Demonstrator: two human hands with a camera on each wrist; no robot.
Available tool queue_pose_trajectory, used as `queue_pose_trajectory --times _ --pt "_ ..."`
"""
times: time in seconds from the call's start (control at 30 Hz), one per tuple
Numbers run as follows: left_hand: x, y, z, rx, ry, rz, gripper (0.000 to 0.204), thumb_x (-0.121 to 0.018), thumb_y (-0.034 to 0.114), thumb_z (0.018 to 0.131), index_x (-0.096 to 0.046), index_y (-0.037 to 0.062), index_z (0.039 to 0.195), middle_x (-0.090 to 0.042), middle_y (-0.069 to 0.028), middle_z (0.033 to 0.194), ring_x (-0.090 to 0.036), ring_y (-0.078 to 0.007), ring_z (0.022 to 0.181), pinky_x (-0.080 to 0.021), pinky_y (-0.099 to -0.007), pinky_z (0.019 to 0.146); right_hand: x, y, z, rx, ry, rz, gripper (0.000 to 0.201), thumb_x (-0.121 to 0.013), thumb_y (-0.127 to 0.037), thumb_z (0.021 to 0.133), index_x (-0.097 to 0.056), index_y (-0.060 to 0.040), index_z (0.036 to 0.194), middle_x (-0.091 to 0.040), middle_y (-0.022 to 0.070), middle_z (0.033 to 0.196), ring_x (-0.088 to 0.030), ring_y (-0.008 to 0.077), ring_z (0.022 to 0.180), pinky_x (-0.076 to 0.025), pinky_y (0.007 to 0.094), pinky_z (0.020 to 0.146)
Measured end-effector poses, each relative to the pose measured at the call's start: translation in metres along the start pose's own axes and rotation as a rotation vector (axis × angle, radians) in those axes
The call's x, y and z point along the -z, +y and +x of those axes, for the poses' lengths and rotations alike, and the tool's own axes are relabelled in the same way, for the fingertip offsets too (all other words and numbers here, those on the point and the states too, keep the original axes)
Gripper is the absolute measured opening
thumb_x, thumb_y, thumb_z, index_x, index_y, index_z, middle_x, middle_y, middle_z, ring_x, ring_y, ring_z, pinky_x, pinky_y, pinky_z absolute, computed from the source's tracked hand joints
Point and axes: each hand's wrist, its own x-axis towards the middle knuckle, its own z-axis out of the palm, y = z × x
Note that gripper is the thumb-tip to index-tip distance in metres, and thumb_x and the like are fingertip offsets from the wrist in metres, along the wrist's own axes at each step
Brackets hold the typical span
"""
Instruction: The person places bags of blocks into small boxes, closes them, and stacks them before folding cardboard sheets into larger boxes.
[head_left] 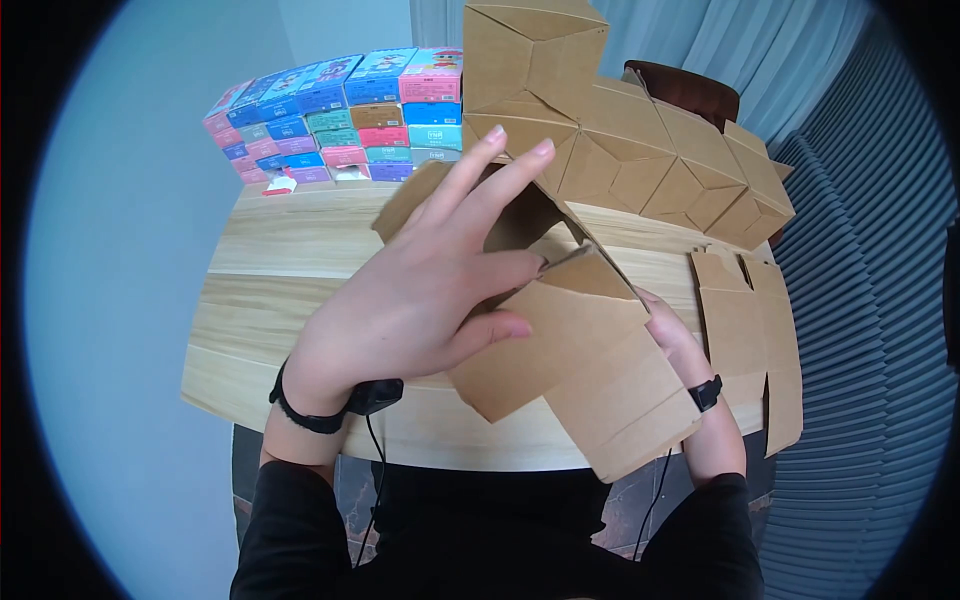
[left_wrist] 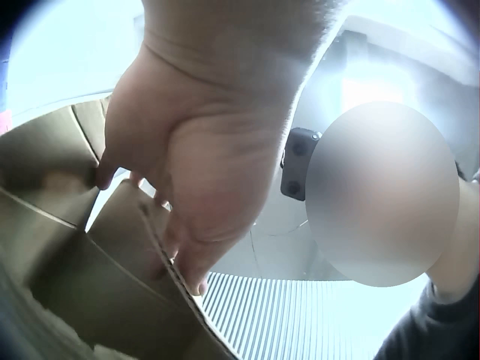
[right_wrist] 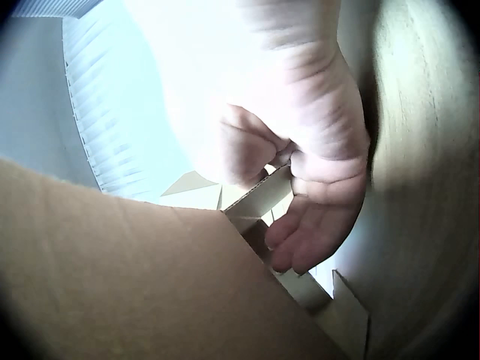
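Note:
A partly opened brown cardboard box (head_left: 560,335) is tilted above the table, its flaps spread toward the person. The left hand (head_left: 400,280) reaches over it and pinches a flap edge between thumb and fingers, two fingers stretched out. In the left wrist view the left hand (left_wrist: 202,150) has its thumb on one side of the cardboard edge (left_wrist: 169,262). The right hand (head_left: 675,335) is at the box's right side, mostly hidden behind it. The right wrist view shows the right hand (right_wrist: 300,165) gripping a cardboard edge (right_wrist: 262,193) between thumb and curled fingers.
Stacked colourful small boxes (head_left: 380,115) stand at the back left of the wooden table (head_left: 260,290). Several closed brown boxes (head_left: 620,160) line the back right. Flat cardboard pieces (head_left: 745,330) lie at the right edge, and a brown chair (head_left: 690,92) stands behind.

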Motion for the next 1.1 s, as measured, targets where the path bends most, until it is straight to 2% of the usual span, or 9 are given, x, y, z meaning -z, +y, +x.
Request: queue_pose_trajectory --times 0.1,0.2,0.3,0.4,0.6,0.8,0.9,1.0,1.1 --pt "-0.009 -0.002 0.004 0.034 0.069 0.072 0.033 -0.079 0.027 0.072 -0.068 0.0044 0.093 -0.025 -0.0164 0.156 -0.019 -0.0456 0.142 -0.032 -0.0517 0.109 -0.003 0.001 0.001 -0.016 -0.009 0.019 0.041 -0.051 -0.030 0.101 -0.054 0.0013 0.127 -0.065 0.0084 0.115 -0.063 0.0137 0.099 -0.053 0.0296 0.084" --pt "-0.013 -0.005 0.005 0.031 0.098 0.097 0.032 -0.080 0.024 0.071 -0.065 0.0059 0.092 -0.030 -0.0153 0.153 -0.022 -0.0440 0.142 -0.033 -0.0506 0.108 -0.015 -0.012 -0.012 -0.057 0.109 -0.110 0.046 -0.051 -0.032 0.101 -0.052 0.0023 0.131 -0.064 0.0097 0.119 -0.063 0.0148 0.102 -0.053 0.0295 0.085" --pt "-0.011 -0.005 0.007 0.044 0.048 0.105 0.033 -0.080 0.021 0.072 -0.059 0.0063 0.092 -0.035 -0.0134 0.148 -0.026 -0.0419 0.141 -0.034 -0.0501 0.108 -0.014 -0.012 -0.011 -0.031 0.111 -0.092 0.043 -0.052 -0.028 0.101 -0.053 0.0025 0.130 -0.064 0.0098 0.119 -0.063 0.0146 0.102 -0.053 0.0298 0.086" --pt "-0.019 -0.010 0.010 0.031 0.102 0.090 0.032 -0.078 0.016 0.074 -0.055 0.0067 0.094 -0.039 -0.0120 0.144 -0.029 -0.0404 0.140 -0.035 -0.0493 0.107 0.007 0.006 0.007 -0.025 -0.071 -0.034 0.042 -0.052 -0.023 0.100 -0.050 0.0006 0.134 -0.063 0.0093 0.122 -0.063 0.0146 0.104 -0.052 0.0298 0.086" --pt "-0.035 -0.017 0.015 0.038 0.205 0.073 0.026 -0.073 0.010 0.079 -0.056 0.0068 0.099 -0.041 -0.0128 0.143 -0.028 -0.0408 0.140 -0.035 -0.0486 0.108 0.013 0.009 0.010 -0.001 -0.100 -0.064 0.042 -0.050 -0.018 0.101 -0.046 -0.0030 0.139 -0.060 0.0075 0.126 -0.061 0.0138 0.108 -0.050 0.0283 0.090" --pt "-0.038 -0.019 0.016 0.030 0.230 0.091 0.030 -0.067 0.008 0.081 -0.056 0.0078 0.110 -0.038 -0.0148 0.146 -0.026 -0.0418 0.141 -0.031 -0.0492 0.110 -0.008 -0.006 -0.004 -0.009 -0.039 -0.145 0.040 -0.048 -0.018 0.101 -0.047 -0.0026 0.138 -0.061 0.0075 0.125 -0.061 0.0128 0.107 -0.050 0.0279 0.090" --pt "-0.039 -0.017 0.017 0.050 0.217 0.120 0.033 -0.065 0.007 0.081 -0.056 0.0085 0.113 -0.036 -0.0155 0.147 -0.025 -0.0423 0.141 -0.030 -0.0500 0.111 -0.006 -0.004 -0.001 0.007 -0.092 -0.076 0.040 -0.048 -0.018 0.101 -0.046 -0.0026 0.139 -0.060 0.0082 0.126 -0.061 0.0128 0.107 -0.050 0.0280 0.090" --pt "-0.038 -0.017 0.017 0.049 0.228 0.094 0.031 -0.065 0.009 0.080 -0.059 0.0080 0.110 -0.037 -0.0169 0.145 -0.028 -0.0438 0.139 -0.035 -0.0514 0.108 -0.012 -0.007 -0.005 0.000 -0.033 -0.097 0.038 -0.049 -0.018 0.101 -0.047 -0.0026 0.136 -0.061 0.0076 0.122 -0.061 0.0126 0.105 -0.050 0.0281 0.089" --pt "-0.038 -0.022 0.017 0.031 0.300 0.077 0.029 -0.067 0.010 0.080 -0.057 0.0053 0.107 -0.034 -0.0200 0.146 -0.026 -0.0450 0.140 -0.033 -0.0512 0.109 -0.003 0.005 0.004 0.077 -0.123 0.021 0.030 -0.049 -0.020 0.102 -0.050 -0.0038 0.127 -0.063 0.0046 0.113 -0.061 0.0099 0.099 -0.051 0.0261 0.085"
